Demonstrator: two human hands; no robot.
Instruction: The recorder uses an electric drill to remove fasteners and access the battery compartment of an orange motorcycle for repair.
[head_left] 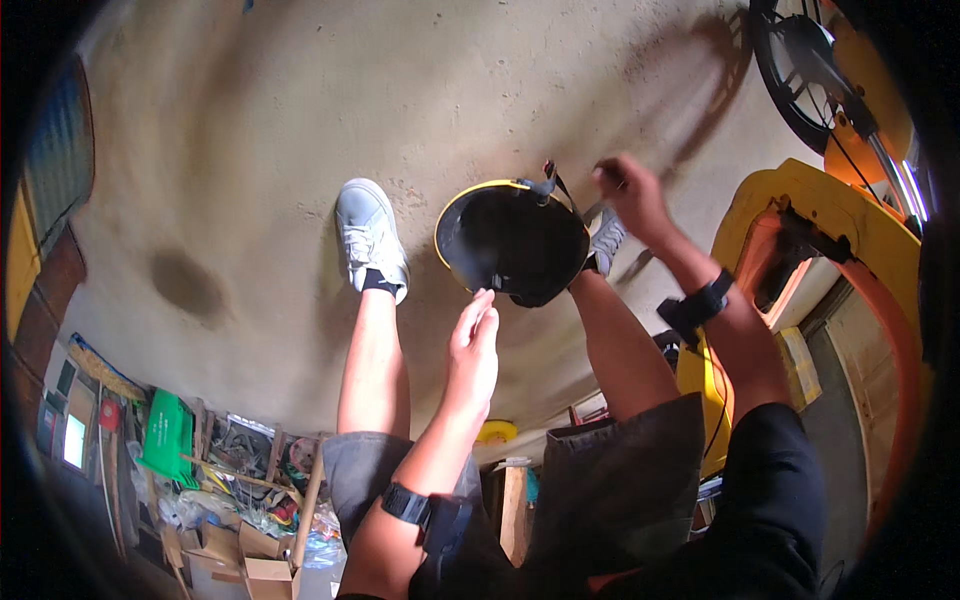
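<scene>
Head view: bowl-shaped black helmet (512, 245), rough floor (290, 110).

One fisheye camera on the person's head looks steeply down from above the yellow-rimmed helmet (512, 245), near enough to see into its black hollow.

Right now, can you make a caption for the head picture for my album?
Left hand close by an upturned yellow-edged helmet, right hand beside its strap.
</scene>
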